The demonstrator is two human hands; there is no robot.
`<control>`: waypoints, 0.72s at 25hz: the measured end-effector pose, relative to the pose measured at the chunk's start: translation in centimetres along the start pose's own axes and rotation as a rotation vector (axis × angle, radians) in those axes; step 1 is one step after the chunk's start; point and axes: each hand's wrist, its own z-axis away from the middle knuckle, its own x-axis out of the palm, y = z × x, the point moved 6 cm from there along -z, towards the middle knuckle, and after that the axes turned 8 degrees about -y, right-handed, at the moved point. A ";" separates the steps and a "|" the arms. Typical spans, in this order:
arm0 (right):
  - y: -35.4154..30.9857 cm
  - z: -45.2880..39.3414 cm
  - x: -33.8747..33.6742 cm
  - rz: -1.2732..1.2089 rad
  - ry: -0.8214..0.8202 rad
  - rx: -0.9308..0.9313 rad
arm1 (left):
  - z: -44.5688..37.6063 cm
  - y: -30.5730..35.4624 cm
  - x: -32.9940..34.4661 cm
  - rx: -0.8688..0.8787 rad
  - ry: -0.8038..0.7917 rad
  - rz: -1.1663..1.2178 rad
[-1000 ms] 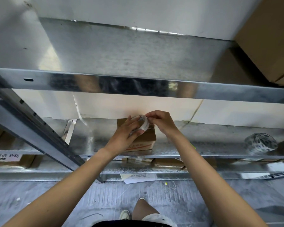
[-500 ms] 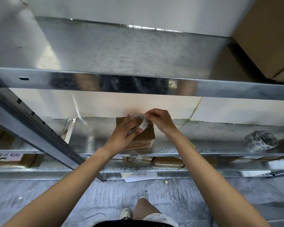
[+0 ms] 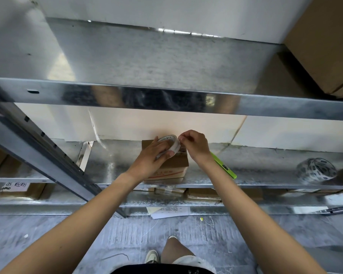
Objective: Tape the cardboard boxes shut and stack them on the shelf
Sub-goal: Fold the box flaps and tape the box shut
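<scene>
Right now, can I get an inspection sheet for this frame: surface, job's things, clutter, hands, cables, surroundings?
Surface: metal shelf, shiny, middle level of a rack.
Job's things: small cardboard box on the shelf with the tape roll held over its top; whether it is taped yet cannot be told.
Clutter: green cutter beside the box on the right; patterned roll at the far right.
Hands: left hand grips the tape roll; right hand pinches at the roll's edge, apparently the tape end.
Cables: nothing seen.
Surroundings: large box on the upper shelf; flat boxes on the lower shelf; papers on the floor.
</scene>
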 end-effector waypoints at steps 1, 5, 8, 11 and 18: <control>0.0 0.1 0.0 -0.002 0.001 0.001 | -0.1 -0.2 0.0 -0.030 -0.016 0.009; 0.2 0.9 0.1 0.024 0.041 -0.004 | -0.2 -0.3 0.2 -0.008 -0.051 -0.001; 1.7 1.6 -0.5 -0.163 0.187 0.128 | -0.3 -0.2 0.4 0.075 -0.053 -0.044; 2.5 1.2 -2.1 -0.430 0.158 0.223 | -0.6 -0.7 1.2 0.134 -0.063 -0.093; 1.1 1.0 -0.6 -0.127 -0.148 0.046 | -1.0 -2.6 2.2 0.112 -0.079 -0.104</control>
